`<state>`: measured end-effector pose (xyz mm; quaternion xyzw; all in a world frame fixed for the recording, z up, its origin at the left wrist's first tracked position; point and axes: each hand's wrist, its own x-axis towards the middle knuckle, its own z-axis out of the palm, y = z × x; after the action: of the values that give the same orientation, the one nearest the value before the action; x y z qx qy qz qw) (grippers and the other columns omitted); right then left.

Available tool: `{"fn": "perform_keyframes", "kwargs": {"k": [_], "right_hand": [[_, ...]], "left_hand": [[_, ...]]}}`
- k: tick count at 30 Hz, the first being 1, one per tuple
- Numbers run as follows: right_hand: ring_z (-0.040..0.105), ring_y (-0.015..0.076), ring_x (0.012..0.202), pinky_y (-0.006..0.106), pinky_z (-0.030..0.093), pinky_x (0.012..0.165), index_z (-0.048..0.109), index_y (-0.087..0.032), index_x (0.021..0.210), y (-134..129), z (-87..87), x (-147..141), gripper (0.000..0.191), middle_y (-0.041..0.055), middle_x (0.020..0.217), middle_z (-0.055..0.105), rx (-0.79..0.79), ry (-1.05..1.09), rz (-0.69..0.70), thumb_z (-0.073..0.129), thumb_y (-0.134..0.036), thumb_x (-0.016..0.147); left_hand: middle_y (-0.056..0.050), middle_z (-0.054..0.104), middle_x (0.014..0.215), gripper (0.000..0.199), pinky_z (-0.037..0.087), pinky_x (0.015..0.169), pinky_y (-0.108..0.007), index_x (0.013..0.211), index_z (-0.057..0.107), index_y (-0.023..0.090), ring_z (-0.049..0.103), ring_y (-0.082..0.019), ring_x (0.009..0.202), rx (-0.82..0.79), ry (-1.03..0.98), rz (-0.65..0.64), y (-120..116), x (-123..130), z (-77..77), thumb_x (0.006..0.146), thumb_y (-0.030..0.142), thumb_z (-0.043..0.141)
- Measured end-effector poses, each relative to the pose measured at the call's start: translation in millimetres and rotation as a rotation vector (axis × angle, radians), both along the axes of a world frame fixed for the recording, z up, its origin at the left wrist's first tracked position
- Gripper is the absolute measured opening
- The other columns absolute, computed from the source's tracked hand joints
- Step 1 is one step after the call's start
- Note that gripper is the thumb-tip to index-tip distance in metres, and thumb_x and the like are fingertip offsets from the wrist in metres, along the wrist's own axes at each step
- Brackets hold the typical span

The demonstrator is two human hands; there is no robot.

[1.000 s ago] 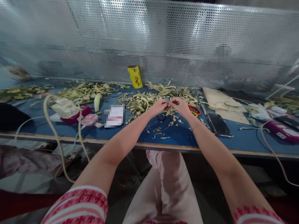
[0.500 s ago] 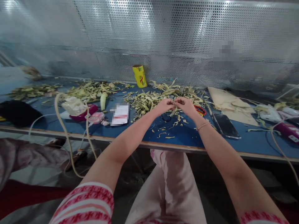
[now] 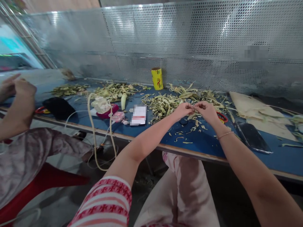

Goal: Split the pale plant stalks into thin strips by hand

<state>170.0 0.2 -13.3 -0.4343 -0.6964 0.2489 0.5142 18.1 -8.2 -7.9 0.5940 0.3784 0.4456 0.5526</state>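
Over the blue table, my left hand (image 3: 183,110) and my right hand (image 3: 205,110) meet fingertip to fingertip. Both are closed in a pinch, and whatever lies between the fingers is too small to make out. Just behind and left of them spreads a heap of greenish, dried-looking plant pieces (image 3: 158,107). A thin black loop (image 3: 183,122) rests on the table under my left hand. Partly hidden by my right wrist are red and yellow handles (image 3: 222,117), which look like scissors. Small pale scraps (image 3: 196,126) lie scattered in front of my hands.
A yellow tube (image 3: 157,79) stands at the back by the perforated metal panel (image 3: 189,37). A dark phone (image 3: 253,137) and brown cardboard (image 3: 265,121) lie right. To the left are a magenta box (image 3: 108,113), a black cloth (image 3: 59,107) and a co-worker's hands (image 3: 21,86).
The view has swung left, so everything sits further right and the co-worker's arms have come into sight. My hands stay pinched together over the same spot.
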Motion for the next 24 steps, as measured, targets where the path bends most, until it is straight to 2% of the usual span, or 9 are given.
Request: {"fn": "perform_keyframes", "kwargs": {"k": [5,10,19,24], "right_hand": [[0.049,0.0114,0.054,0.028,0.043,0.056,0.063,-0.018,0.071,-2.6,1.3,-3.3,0.028,-0.001,0.059,0.057,-0.031,0.08,-0.013,0.074,-0.043,0.062],[0.051,0.0118,0.057,0.028,0.044,0.057,0.064,-0.019,0.072,0.3,-0.8,-5.2,0.025,-0.0011,0.061,0.059,-0.036,0.22,-0.011,0.075,-0.037,0.059],[0.05,0.0107,0.058,0.027,0.045,0.059,0.062,-0.019,0.073,-0.1,-0.4,-7.3,0.017,-0.0027,0.061,0.055,-0.056,0.282,0.002,0.069,-0.031,0.063],[0.049,0.0106,0.058,0.027,0.046,0.058,0.06,-0.019,0.072,1.2,-1.0,-9.4,0.016,-0.0023,0.062,0.054,-0.076,0.327,-0.004,0.067,-0.031,0.065]], "left_hand": [[0.001,0.06,0.064,0.018,0.049,0.073,-0.028,0.077,0.053,0.011,0.058,-0.007,0.062,0.073,-0.03,-0.015,7.0,-2.0,-7.5,0.067,0.005,0.067],[-0.001,0.064,0.071,0.025,0.049,0.078,-0.033,0.078,0.055,0.012,0.062,-0.012,0.07,0.2,-0.023,-0.029,15.4,-2.8,-12.8,0.061,0.009,0.073],[0.002,0.059,0.063,0.016,0.049,0.077,-0.031,0.068,0.054,0.013,0.059,-0.01,0.064,0.211,-0.064,0.067,5.0,0.6,-4.5,0.064,0.004,0.067],[0.002,0.058,0.062,0.018,0.048,0.076,-0.031,0.068,0.054,0.013,0.059,-0.011,0.066,0.264,-0.033,0.087,4.7,1.7,-5.1,0.064,0.011,0.072]]}}
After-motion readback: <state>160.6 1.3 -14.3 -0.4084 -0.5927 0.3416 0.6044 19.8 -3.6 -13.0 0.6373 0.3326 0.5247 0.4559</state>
